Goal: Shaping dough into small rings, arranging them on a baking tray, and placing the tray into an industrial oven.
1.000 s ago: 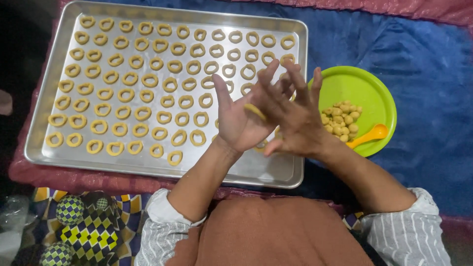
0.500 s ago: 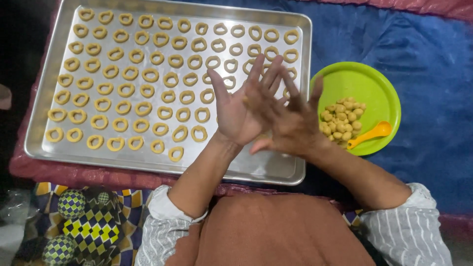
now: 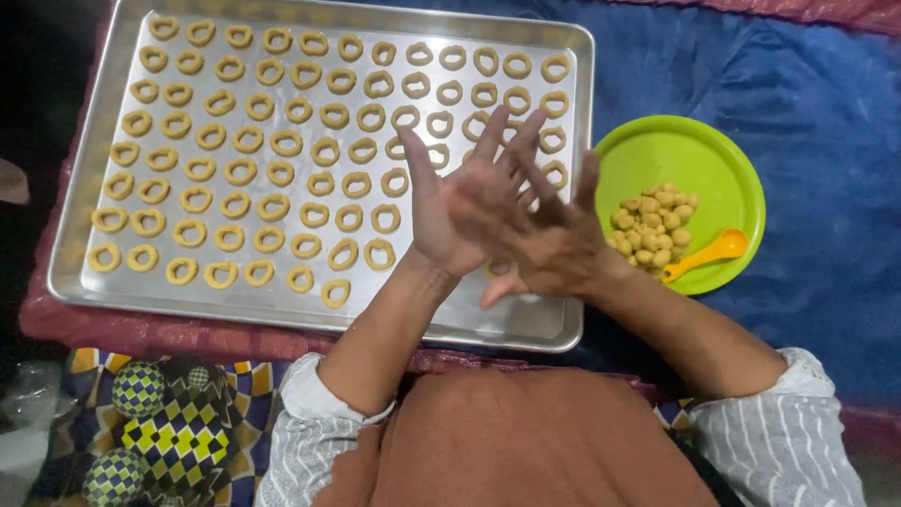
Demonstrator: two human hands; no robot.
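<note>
My left hand (image 3: 455,211) is palm up with its fingers spread, above the right part of a metal baking tray (image 3: 83,197). My right hand (image 3: 558,249) lies flat across it, palm to palm. The small piece of yellow dough that showed between the palms a second ago is hidden now. Several rows of dough rings (image 3: 244,169) fill the tray. The last rings lie just left of my wrists.
To the right of the tray, a green plate (image 3: 694,150) holds a pile of small dough balls (image 3: 657,225) and an orange spoon (image 3: 704,255). A blue cloth (image 3: 826,141) lies under everything. A checked patterned cloth (image 3: 178,432) is at the bottom left.
My right hand has slid across the left palm, toward me and to the right. The yellow dough piece seen between the palms a second ago is now covered.
</note>
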